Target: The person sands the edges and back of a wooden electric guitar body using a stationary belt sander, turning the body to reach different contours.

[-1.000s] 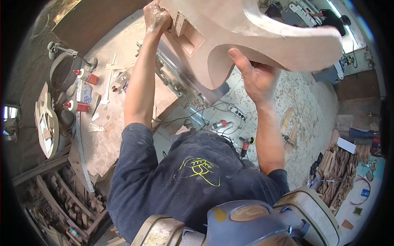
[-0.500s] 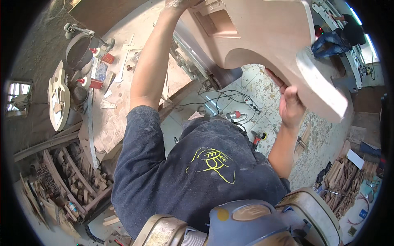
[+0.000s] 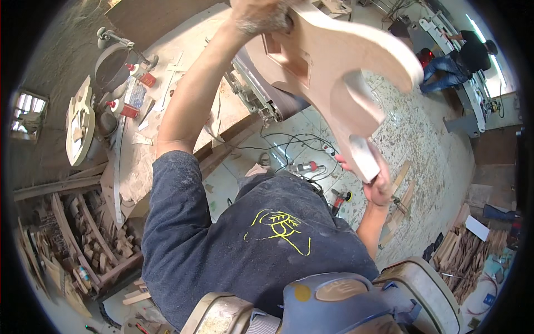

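An unpainted wooden electric guitar body (image 3: pixel 325 92), with curved horns and a rectangular cavity, hangs tilted in front of me. My left hand (image 3: pixel 262 16) is closed on its far edge at the top of the view, dusty, its fingers partly hidden. My right hand (image 3: pixel 379 186) curls round the tip of the nearer horn, its thumb out of clear sight. Behind the wood, at the bench's edge, is a belt sander (image 3: pixel 261 92) with a grey belt; the body overlaps it, and I cannot tell whether they touch.
The dusty bench (image 3: pixel 142 172) at left bears red-and-white glue bottles (image 3: pixel 122 109). Another guitar body (image 3: pixel 82 122) stands left of it. Cables and power tools (image 3: pixel 340 201) lie on the floor. Wood offcuts (image 3: pixel 459 242) are piled right; a person (image 3: pixel 459 61) works at a far-right machine.
The guitar body has turned and tilted, bringing its horns round and the nearer tip down and left. My right hand has moved down with it, while the left stays at the far edge.
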{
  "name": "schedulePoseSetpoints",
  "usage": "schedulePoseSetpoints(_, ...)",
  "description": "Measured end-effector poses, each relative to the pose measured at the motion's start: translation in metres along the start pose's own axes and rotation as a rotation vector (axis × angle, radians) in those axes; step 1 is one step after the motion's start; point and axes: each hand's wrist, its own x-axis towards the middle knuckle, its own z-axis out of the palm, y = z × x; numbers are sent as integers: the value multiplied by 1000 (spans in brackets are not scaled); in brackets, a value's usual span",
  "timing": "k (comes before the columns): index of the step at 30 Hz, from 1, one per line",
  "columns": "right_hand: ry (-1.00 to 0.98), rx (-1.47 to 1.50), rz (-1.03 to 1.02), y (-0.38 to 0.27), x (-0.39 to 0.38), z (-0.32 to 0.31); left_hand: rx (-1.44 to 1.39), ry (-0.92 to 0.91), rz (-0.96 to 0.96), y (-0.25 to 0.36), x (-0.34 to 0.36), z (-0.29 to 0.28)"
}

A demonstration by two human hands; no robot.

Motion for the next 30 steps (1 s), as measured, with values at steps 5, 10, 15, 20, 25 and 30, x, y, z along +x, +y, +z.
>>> schedulePoseSetpoints(5, -23, -417, 487, 8, -6, -9, 57, -114, 215, 40, 2, 10)
schedulePoseSetpoints(10, 154, -833, 615, 88, -15, -33, 131, -114, 380, 81, 0, 18)
schedulePoseSetpoints(15, 151, -801, 474, 139, -23, -29, 117, -274, 418, 94, 10, 3)
schedulePoseSetpoints(20, 123, -723, 353, 181, -23, -39, 75, -308, 414, 102, 10, -4)
schedulePoseSetpoints(25, 112, -729, 327, 172, -15, -27, 89, -354, 368, 104, 3, -13)
schedulePoseSetpoints(30, 154, -977, 417, 138, -36, -24, 91, -211, 323, 105, 1, -5)
